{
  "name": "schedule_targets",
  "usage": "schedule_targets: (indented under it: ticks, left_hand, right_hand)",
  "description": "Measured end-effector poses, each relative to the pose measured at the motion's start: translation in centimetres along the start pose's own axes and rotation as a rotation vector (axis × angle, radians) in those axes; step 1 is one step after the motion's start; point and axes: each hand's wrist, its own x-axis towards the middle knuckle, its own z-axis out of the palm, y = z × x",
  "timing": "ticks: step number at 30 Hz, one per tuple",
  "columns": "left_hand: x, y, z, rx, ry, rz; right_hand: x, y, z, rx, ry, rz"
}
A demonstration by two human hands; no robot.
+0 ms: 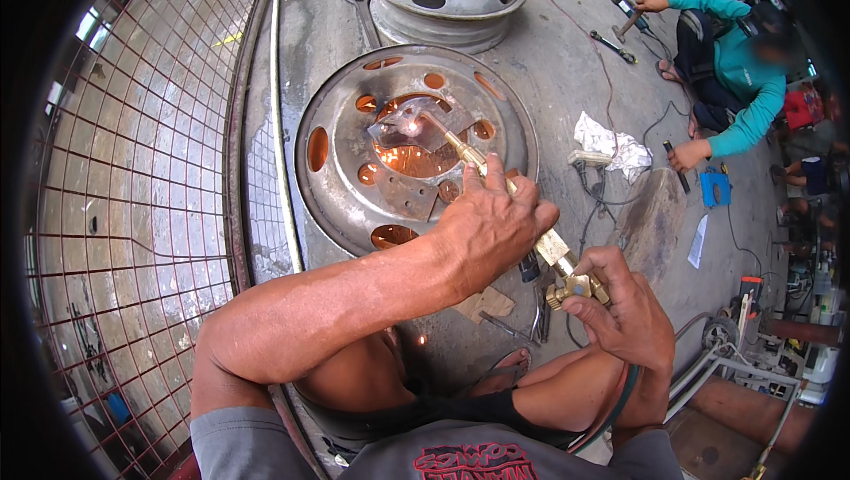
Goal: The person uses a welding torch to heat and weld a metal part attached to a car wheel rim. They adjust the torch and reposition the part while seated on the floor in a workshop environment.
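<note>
A brass cutting torch (553, 247) runs slantwise between my two hands, its nozzle end pointing away to the left. My left hand (496, 214) is closed around the front of its body. Round the valve knobs at the back end, my right hand (620, 303) is closed, with a hose trailing below the wrist. The tip meets a flat metal plate (388, 133) with a bright glowing spot. That plate lies across the centre opening of a steel wheel rim (332, 205); sparks and orange light show inside. A second metal piece (409, 194) with small holes rests on the rim nearer me.
Another wheel rim (443, 30) stands beyond, beside a large wrench (361, 15). A red wire-mesh fence (150, 170) runs along the left. At right, a person in a teal top (739, 81) crouches holding a hammer (627, 27). A white cloth (611, 143) and cables lie between.
</note>
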Motion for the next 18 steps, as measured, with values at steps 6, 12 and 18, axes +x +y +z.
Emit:
schedule_targets:
  ticks: [6, 12, 18]
  left_hand:
    - [0.03, 0.02, 0.04, 0.019, -0.014, 0.004]
    - [-0.13, 0.03, 0.28, 0.02, 0.004, -0.011]
    - [0.05, 0.07, 0.3, 0.005, 0.027, -0.008]
  right_hand:
    - [-0.02, 0.38, 0.32, -0.015, 0.041, -0.036]
    - [0.1, 0.22, 0.23, -0.042, 0.032, -0.027]
    - [0.03, 0.32, 0.45, -0.057, 0.071, -0.074]
